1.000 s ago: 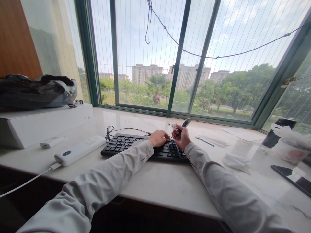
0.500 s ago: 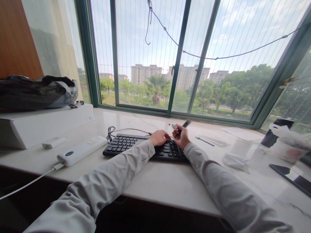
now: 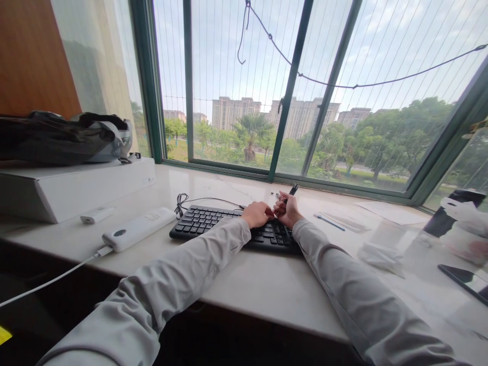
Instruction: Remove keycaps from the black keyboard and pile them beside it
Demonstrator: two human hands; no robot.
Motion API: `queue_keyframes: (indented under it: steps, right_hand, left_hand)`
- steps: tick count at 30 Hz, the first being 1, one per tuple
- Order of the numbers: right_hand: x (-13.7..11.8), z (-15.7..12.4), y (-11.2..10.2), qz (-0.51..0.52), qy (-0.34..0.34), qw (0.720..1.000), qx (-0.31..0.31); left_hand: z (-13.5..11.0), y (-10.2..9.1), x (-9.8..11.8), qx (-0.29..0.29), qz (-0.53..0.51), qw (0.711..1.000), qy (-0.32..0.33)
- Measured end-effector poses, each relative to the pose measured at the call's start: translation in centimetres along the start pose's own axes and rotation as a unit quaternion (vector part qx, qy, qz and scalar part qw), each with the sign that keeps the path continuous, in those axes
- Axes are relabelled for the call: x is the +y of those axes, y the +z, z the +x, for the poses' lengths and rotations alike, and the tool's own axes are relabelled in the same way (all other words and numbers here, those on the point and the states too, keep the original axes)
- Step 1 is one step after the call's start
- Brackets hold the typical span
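Note:
A black keyboard (image 3: 202, 221) lies on the pale tabletop, its right part partly covered by my hands. My left hand (image 3: 258, 214) is over the keys, fingers bent and drawn together, with the fingertips at the lower side of my right hand. Whatever they pinch, if anything, is hidden. My right hand (image 3: 288, 211) is closed in a fist around a slim black tool (image 3: 294, 189), whose flat dark end sticks out above the fingers. The fist sits over the keyboard's right end. The tool's lower part cannot be seen.
Left of the keyboard lie a white power bank (image 3: 139, 229) with a cable and a small white device (image 3: 97, 215). A dark bag (image 3: 57, 137) rests on a white box (image 3: 95, 185). To the right are a blue pen-like stick (image 3: 331, 222), a clear plastic packet (image 3: 381, 254) and a phone (image 3: 465, 279).
My left hand has come up against my right hand. Less of the black tool shows above my right fist, and it points more upright. The whole view has shifted slightly left.

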State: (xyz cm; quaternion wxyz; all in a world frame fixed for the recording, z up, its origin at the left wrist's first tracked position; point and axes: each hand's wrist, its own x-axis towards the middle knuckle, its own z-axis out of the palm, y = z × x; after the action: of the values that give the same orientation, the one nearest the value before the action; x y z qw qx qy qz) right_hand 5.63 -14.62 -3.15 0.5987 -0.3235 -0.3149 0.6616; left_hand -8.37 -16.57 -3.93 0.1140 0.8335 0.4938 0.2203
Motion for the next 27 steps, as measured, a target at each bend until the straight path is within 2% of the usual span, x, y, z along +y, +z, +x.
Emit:
queue_keyframes:
  steps: [4, 11, 18, 27]
  right_hand:
    - [0.6, -0.2, 0.4, -0.033, -0.051, 0.998, -0.014]
    - [2.1, -0.1, 0.9, -0.089, -0.162, 0.983, -0.005]
    - [2.7, 0.2, 0.5, -0.105, -0.199, 0.974, -0.002]
    - [2.8, -0.3, 0.7, -0.131, -0.215, 0.968, -0.002]
  left_hand:
    - [0.0, -0.1, -0.2, 0.013, 0.001, 1.000, -0.014]
    - [0.2, -0.1, -0.8, 0.003, -0.024, 0.999, -0.043]
    - [0.0, -0.4, -0.5, -0.002, -0.021, 0.998, -0.054]
    - [-0.1, -0.5, 0.1, -0.003, -0.007, 0.996, -0.089]
